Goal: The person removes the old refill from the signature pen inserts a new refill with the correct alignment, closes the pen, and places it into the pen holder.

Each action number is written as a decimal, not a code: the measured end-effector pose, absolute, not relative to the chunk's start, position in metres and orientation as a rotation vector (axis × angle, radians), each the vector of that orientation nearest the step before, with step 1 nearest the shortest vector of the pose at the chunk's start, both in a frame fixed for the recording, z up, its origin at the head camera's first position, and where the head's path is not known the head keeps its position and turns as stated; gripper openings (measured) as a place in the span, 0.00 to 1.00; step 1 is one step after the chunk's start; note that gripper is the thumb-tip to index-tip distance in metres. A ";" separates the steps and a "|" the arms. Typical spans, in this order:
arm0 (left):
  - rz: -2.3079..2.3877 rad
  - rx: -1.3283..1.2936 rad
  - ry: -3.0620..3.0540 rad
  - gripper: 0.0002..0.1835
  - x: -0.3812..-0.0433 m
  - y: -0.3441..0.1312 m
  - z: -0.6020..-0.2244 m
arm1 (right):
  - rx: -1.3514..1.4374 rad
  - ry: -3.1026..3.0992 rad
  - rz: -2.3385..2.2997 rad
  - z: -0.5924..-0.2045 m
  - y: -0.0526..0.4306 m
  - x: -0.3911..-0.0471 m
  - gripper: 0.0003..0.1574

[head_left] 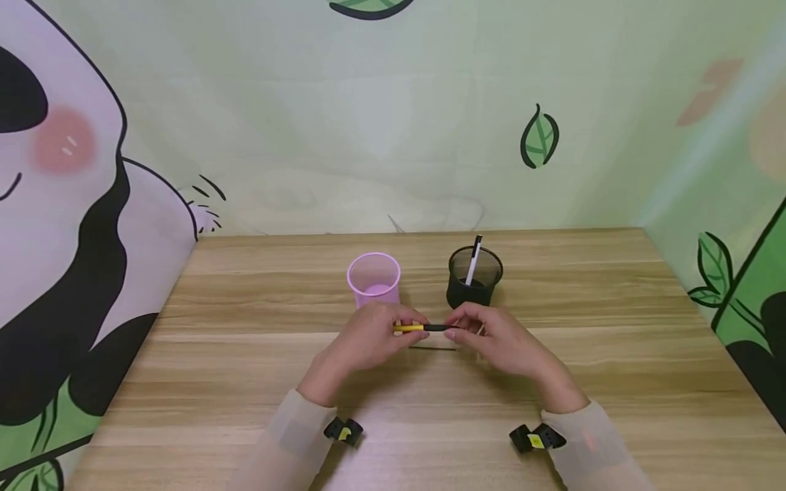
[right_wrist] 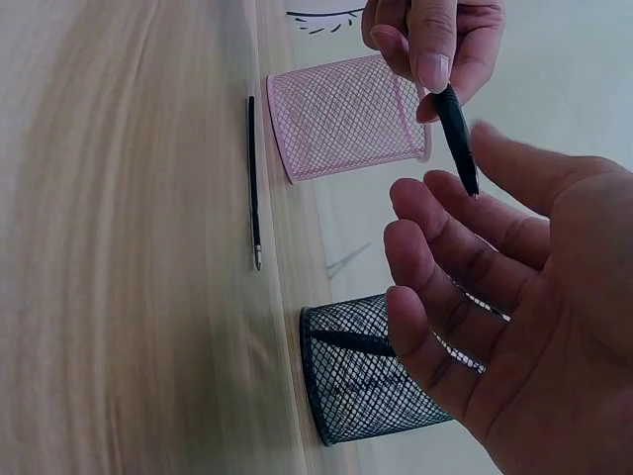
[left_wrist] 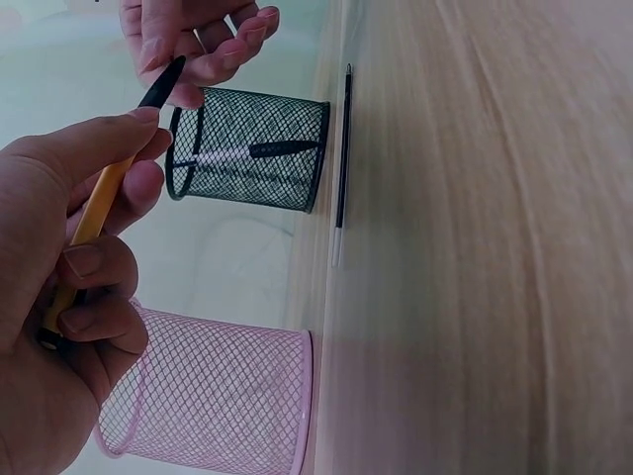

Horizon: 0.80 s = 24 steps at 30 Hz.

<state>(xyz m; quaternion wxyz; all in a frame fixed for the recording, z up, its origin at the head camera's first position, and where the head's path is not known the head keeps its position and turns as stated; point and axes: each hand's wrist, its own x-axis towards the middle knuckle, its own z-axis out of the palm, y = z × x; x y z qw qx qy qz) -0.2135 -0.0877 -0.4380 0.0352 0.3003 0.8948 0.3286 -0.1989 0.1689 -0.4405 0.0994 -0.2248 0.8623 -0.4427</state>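
My left hand (head_left: pixel 367 339) grips a yellow pen (left_wrist: pixel 99 201) with a black front section, its tip pointing toward my right hand (head_left: pixel 496 334). In the right wrist view the bare pen point sits in the space between the thumb and loosely bent fingers (right_wrist: pixel 465 237) of the right hand, which holds nothing. On the table below both hands lies a thin pen refill (left_wrist: pixel 344 158) with a dark tube and a metal tip. Behind the left hand stands a pink mesh pen cup (head_left: pixel 373 274). A black mesh pen cup (head_left: pixel 469 294) with a white-and-black pen (head_left: pixel 473 262) leaning inside stands behind the right hand.
The wood-grain table (head_left: pixel 430 436) reaches back to a pale green printed backdrop (head_left: pixel 393 136). Both cups stand near the table's far side, with a gap between them. A small black device (head_left: pixel 344 431) sits at the left cuff, another (head_left: pixel 537 438) at the right.
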 end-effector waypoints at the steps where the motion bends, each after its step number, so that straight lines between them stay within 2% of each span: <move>1: 1.015 0.924 2.746 0.09 -0.213 -0.088 -0.438 | -0.663 2.548 -1.307 -0.440 0.169 -0.199 0.08; 9: 1.014 0.911 2.734 0.09 -0.214 -0.089 -0.438 | -0.647 2.577 -1.273 -0.440 0.169 -0.199 0.03; 16: 1.026 0.913 2.724 0.08 -0.214 -0.090 -0.440 | -0.680 2.593 -1.276 -0.441 0.168 -0.199 0.07; 24: 1.019 0.922 2.740 0.09 -0.214 -0.091 -0.443 | -0.695 2.586 -1.287 -0.440 0.166 -0.197 0.04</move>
